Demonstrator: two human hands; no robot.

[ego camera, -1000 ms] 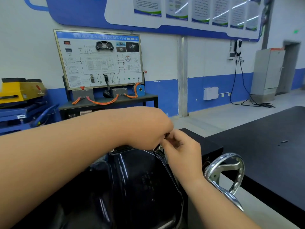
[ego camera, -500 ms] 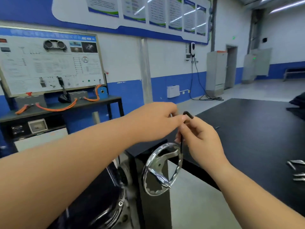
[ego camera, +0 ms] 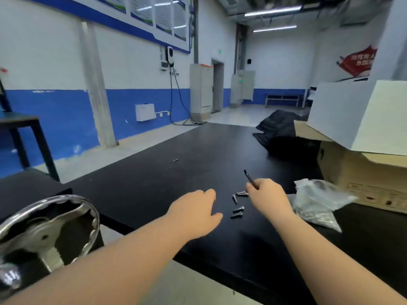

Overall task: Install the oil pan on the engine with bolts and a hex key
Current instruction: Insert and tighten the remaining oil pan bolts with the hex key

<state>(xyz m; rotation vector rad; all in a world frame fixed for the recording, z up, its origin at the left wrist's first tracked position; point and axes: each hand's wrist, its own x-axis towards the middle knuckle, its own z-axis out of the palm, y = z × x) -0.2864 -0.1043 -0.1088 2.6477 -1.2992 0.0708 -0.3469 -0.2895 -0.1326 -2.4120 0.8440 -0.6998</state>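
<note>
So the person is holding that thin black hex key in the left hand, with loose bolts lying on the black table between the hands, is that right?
Not quite. The hex key is pinched in the right hand, not the left. The left hand hovers open with nothing in it. The bolts do lie on the black table between the hands. The head view shows this.

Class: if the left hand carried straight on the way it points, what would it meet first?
Probably the loose bolts on the black table, just beyond the left hand and short of the right hand, which holds the hex key. How high the hand is above the table is unclear.
</note>
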